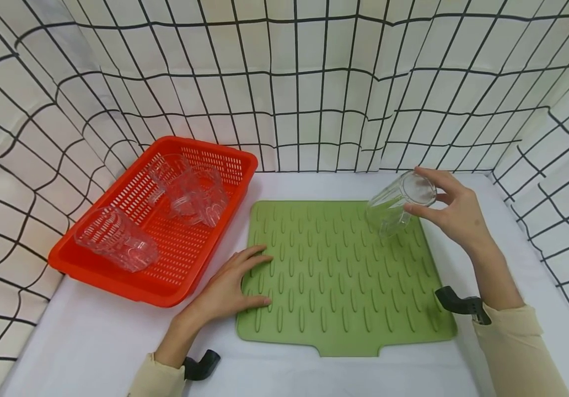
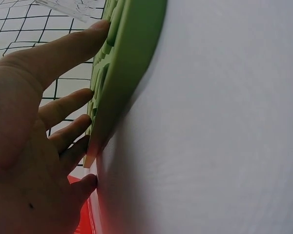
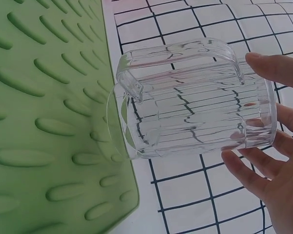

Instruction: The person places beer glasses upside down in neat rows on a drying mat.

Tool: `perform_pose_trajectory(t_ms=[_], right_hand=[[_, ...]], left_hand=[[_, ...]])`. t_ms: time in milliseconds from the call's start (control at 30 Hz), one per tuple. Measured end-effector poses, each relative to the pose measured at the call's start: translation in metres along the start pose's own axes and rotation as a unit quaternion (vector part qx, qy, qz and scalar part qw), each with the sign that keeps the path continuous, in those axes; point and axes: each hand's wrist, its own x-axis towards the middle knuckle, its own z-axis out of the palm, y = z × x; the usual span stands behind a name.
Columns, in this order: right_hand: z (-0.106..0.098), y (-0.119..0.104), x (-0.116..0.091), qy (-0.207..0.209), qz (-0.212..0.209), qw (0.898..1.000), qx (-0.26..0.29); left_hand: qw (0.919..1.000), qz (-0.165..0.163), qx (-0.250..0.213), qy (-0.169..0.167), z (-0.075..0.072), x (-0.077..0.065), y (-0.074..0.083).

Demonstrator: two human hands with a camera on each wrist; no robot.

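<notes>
My right hand point(image 1: 455, 212) grips a clear mug point(image 3: 195, 107) round its base end, thumb on one side and fingers on the other. The mug is tipped with its mouth toward the far right corner of the green drying mat point(image 1: 334, 264). Its handle shows along the upper side in the right wrist view. My left hand point(image 1: 230, 286) rests at the mat's left edge, fingers spread and fingertips on the ridged surface. In the left wrist view, the thumb point(image 2: 73, 48) lies on the mat near its rim.
At the left stands a red perforated basket point(image 1: 175, 286). Inside it are a clear mug point(image 1: 118, 240) lying on its side and more clear mugs point(image 1: 190, 193) at the back. A grid-patterned cloth point(image 1: 314, 94) rises behind and beside the white table point(image 1: 284, 375).
</notes>
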Motion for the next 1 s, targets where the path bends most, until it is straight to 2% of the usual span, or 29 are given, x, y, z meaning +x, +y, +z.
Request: perform_pose_trajectory(t_ms=[767, 1000], right_hand=[[-0.016, 0.008, 0.014, -0.075, 0.022, 0.995, -0.066], [-0.018, 0.007, 0.017, -0.093, 0.023, 0.993, -0.068]], left_hand=[[1.0, -0.003, 0.0, 0.004, 0.002, 0.001, -0.001], [1.0, -0.006, -0.003, 0.005, 0.002, 0.0, -0.002]])
